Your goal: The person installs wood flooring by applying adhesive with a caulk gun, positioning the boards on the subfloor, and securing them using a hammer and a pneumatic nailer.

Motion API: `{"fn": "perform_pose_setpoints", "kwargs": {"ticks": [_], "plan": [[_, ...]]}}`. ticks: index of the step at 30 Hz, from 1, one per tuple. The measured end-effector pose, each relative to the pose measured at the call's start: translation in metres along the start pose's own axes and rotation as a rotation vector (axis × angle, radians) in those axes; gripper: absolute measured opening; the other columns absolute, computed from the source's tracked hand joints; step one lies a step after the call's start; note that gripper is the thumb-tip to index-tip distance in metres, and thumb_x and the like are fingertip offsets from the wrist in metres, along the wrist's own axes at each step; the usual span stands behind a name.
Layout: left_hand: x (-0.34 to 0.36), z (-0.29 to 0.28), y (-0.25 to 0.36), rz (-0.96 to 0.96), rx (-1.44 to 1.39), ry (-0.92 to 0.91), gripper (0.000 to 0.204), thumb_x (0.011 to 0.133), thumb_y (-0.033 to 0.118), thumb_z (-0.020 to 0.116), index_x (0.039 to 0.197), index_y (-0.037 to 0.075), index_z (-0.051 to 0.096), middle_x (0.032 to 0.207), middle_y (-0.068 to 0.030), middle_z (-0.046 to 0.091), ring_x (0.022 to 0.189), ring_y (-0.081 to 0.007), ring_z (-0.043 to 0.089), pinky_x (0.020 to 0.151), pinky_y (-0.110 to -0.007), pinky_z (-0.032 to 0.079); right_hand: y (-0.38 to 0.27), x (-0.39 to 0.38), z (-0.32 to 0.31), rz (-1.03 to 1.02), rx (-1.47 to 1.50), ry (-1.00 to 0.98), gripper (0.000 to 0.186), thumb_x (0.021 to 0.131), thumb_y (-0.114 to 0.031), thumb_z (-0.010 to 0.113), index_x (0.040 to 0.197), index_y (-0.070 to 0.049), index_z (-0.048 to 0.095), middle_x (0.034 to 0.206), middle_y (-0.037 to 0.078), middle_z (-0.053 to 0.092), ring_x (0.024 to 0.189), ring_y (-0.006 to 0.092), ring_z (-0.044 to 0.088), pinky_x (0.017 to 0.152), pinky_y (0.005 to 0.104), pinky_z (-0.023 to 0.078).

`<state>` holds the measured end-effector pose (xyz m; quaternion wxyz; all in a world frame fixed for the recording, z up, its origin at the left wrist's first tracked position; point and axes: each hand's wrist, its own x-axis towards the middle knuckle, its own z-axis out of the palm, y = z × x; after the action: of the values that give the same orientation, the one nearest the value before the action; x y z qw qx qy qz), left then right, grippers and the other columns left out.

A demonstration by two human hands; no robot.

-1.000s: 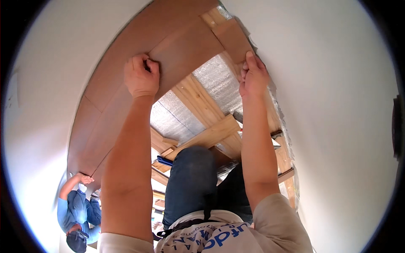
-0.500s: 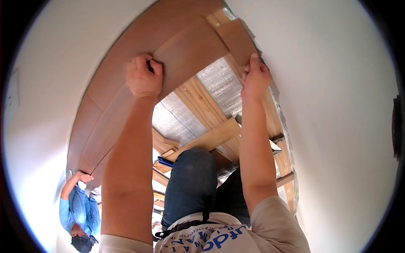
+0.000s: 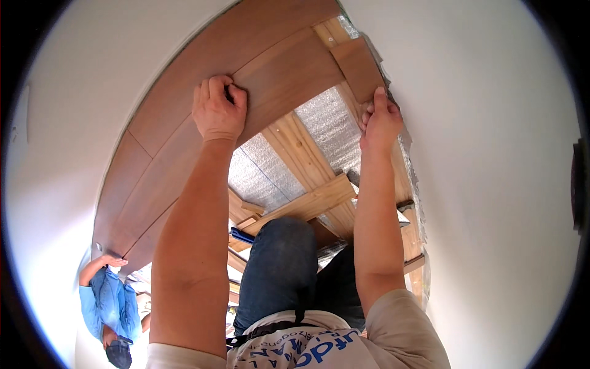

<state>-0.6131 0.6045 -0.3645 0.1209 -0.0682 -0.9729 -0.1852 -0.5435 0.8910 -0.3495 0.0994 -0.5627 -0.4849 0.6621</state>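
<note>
Reddish-brown floorboards (image 3: 289,67) run in rows along the left wall. On them rests my left hand (image 3: 220,112), its fingers curled closed near a seam; whatever is inside the fist, if anything, is hidden. A short brown board piece (image 3: 358,69) lies at the end of the boards by the right wall. My right hand (image 3: 381,120) pinches its near corner between thumb and fingers. Under that piece and beside it a light wooden joist (image 3: 298,150) and silvery foil sheeting (image 3: 329,126) show.
A loose wooden batten (image 3: 307,200) lies across the joists before my knee (image 3: 284,246), near a dark blue tool (image 3: 241,235). White walls (image 3: 479,154) close in on both sides. At lower left a co-worker in blue (image 3: 114,301) reaches a hand to the boards.
The boards and both my hands have shifted slightly rightward in the picture, and the co-worker slightly leftward and down. Both hands keep their positions on the boards and the short piece.
</note>
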Motion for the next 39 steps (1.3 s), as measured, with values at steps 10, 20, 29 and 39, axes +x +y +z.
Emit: {"fn": "perform_pose_setpoints", "kwargs": {"ticks": [10, 20, 29, 39], "plan": [[-0.008, 0.009, 0.007, -0.010, 0.031, -0.034, 0.007, 0.085, 0.018, 0.065, 0.092, 0.015, 0.065, 0.094, -0.0072, 0.067, 0.089, -0.0336, 0.062, 0.079, -0.046, 0.053, 0.004, -0.005, -0.061, 0.000, -0.115, 0.035, 0.033, 0.094, -0.031, 0.078, 0.085, -0.005, 0.060, 0.064, 0.000, 0.054, 0.048, 0.0081, 0.043, 0.041, 0.0251, 0.032], [-0.007, 0.018, -0.015, 0.007, 0.123, -0.073, 0.028, 0.091, 0.035, 0.062, 0.105, 0.015, 0.073, 0.105, -0.0121, 0.071, 0.104, -0.0381, 0.065, 0.089, -0.051, 0.054, -0.005, -0.061, -0.278, -0.205, -0.729, 0.193, 0.027, 0.099, -0.024, 0.068, 0.103, 0.002, 0.070, 0.071, 0.005, 0.066, 0.055, 0.0129, 0.057, 0.052, 0.0311, 0.046], [-0.005, 0.014, -0.001, -0.043, 0.137, -0.116, 0.024, 0.088, 0.032, 0.064, 0.098, 0.012, 0.074, 0.102, -0.0156, 0.072, 0.096, -0.0383, 0.068, 0.084, -0.051, 0.055, 0.064, -0.095, -0.446, -0.273, -1.648, -0.122, 0.048, 0.085, -0.020, 0.077, 0.129, -0.007, 0.063, 0.123, 0.021, 0.068, 0.117, 0.0421, 0.063, 0.099, 0.0470, 0.051], [-0.010, 0.007, -0.011, 0.025, 0.018, 0.065, 0.011, 0.083, 0.020, 0.068, 0.091, 0.018, 0.062, 0.092, -0.0026, 0.066, 0.085, -0.0288, 0.063, 0.072, -0.043, 0.055, 0.004, -0.155, -0.449, -0.069, -1.832, 0.026, 0.042, 0.088, -0.026, 0.073, 0.117, -0.007, 0.050, 0.103, 0.025, 0.072, 0.091, 0.0487, 0.069, 0.079, 0.0566, 0.055]]}}
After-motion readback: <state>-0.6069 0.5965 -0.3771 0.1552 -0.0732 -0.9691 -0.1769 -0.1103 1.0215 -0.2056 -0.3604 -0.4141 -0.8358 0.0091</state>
